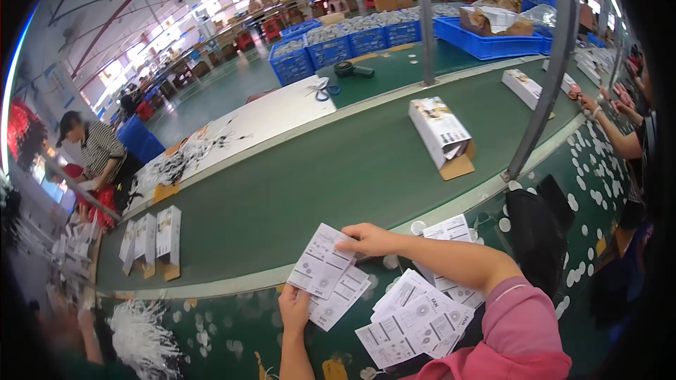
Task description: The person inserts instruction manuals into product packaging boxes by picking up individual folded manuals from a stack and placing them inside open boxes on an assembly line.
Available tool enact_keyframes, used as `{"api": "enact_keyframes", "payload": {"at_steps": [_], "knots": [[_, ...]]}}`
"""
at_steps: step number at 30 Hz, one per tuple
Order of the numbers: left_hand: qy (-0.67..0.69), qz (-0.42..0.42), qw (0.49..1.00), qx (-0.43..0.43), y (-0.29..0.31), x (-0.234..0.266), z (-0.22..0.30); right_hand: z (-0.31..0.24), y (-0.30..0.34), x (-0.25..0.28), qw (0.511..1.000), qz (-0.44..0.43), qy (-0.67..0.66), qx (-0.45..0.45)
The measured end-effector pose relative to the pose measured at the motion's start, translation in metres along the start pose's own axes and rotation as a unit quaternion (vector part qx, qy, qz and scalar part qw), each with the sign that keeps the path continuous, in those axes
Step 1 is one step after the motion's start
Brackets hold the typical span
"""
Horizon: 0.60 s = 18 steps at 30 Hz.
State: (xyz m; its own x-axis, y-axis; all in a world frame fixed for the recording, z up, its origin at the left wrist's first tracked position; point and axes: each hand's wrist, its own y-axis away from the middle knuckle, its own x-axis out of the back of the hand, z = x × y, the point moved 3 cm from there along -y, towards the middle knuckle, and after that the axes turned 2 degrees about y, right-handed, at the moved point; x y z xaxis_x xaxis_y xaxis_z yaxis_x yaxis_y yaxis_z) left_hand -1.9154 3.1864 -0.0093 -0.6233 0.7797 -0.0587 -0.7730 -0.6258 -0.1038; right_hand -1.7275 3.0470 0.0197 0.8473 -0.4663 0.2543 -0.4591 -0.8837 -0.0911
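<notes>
Both my hands hold printed white leaflets over the near edge of the green conveyor belt (282,204). My left hand (293,307) is closed on the lower left edge of a leaflet (320,262). At its upper right side my right hand (370,239) pinches the same sheet. Another leaflet (341,299) shows beneath it, at a slant. Right of my hands, under my right forearm, lies a loose pile of leaflets (415,324) with diagrams and text. More sheets (448,230) lie beyond that forearm.
An open-flapped white box (438,130) lies on the belt; several white boxes (167,236) stand at its left end. A grey post (546,105) rises at right, near a black bag (533,232). White cable bundles (144,334) lie at lower left. Co-workers' arms (612,130) reach in at right.
</notes>
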Motion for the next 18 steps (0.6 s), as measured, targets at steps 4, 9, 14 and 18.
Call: {"api": "enact_keyframes", "payload": {"at_steps": [4, 9, 14, 18], "knots": [[-0.024, -0.027, 0.999, -0.001, 0.001, 0.0, -0.002, 0.003, 0.007, -0.009, 0.988, -0.129, -0.059, -0.06], [-0.008, -0.033, 0.999, 0.002, 0.003, 0.007, -0.013, -0.001, 0.012, -0.015, 0.983, -0.161, -0.048, -0.076], [0.009, -0.071, 0.995, 0.065, 0.005, 0.005, 0.003, 0.002, 0.008, -0.009, 0.995, -0.057, 0.026, -0.076], [0.067, -0.09, 0.993, 0.036, 0.004, 0.003, 0.002, 0.007, 0.002, -0.006, 0.997, 0.022, 0.01, -0.07]]}}
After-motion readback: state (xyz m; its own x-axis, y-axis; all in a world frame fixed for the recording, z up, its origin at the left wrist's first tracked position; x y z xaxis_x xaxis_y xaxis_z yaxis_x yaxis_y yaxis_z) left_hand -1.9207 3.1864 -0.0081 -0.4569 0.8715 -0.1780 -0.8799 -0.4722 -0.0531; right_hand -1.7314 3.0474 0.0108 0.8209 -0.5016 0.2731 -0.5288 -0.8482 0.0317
